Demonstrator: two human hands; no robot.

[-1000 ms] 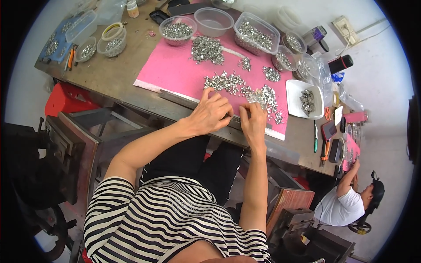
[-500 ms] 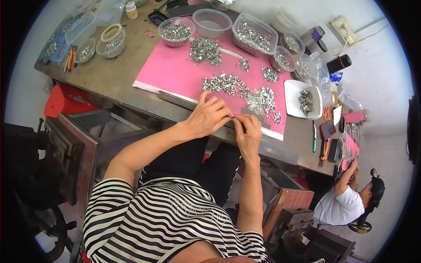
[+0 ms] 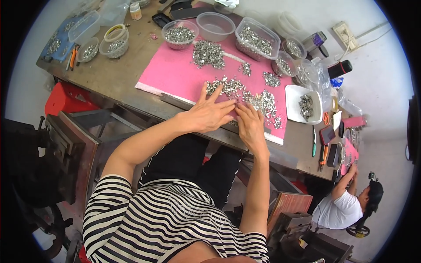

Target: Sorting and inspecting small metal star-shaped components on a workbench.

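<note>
My left hand (image 3: 209, 115) is over the front part of the pink cloth (image 3: 169, 72), its fingers spread and their tips by a pile of small shiny metal pieces (image 3: 227, 86). Close beside it, my right hand (image 3: 251, 126) stretches its fingers forward, touching the near side of another pile of metal pieces (image 3: 266, 103). The fingertips of both hands nearly meet. I see nothing held in either hand, though anything tiny under the fingertips is hidden. A larger heap of metal pieces (image 3: 208, 55) lies farther back on the cloth.
Tubs of metal pieces, including a round tub (image 3: 180, 35) and a rectangular tub (image 3: 258, 40), line the back. A white square dish (image 3: 303, 104) holds more pieces at right. Pliers (image 3: 323, 156) lie near the front edge. A person in white (image 3: 340, 208) works at far right.
Both hands have moved forward from the table's front edge onto the cloth by the piles. Their pinched fingers have opened out. The view has shifted slightly.
</note>
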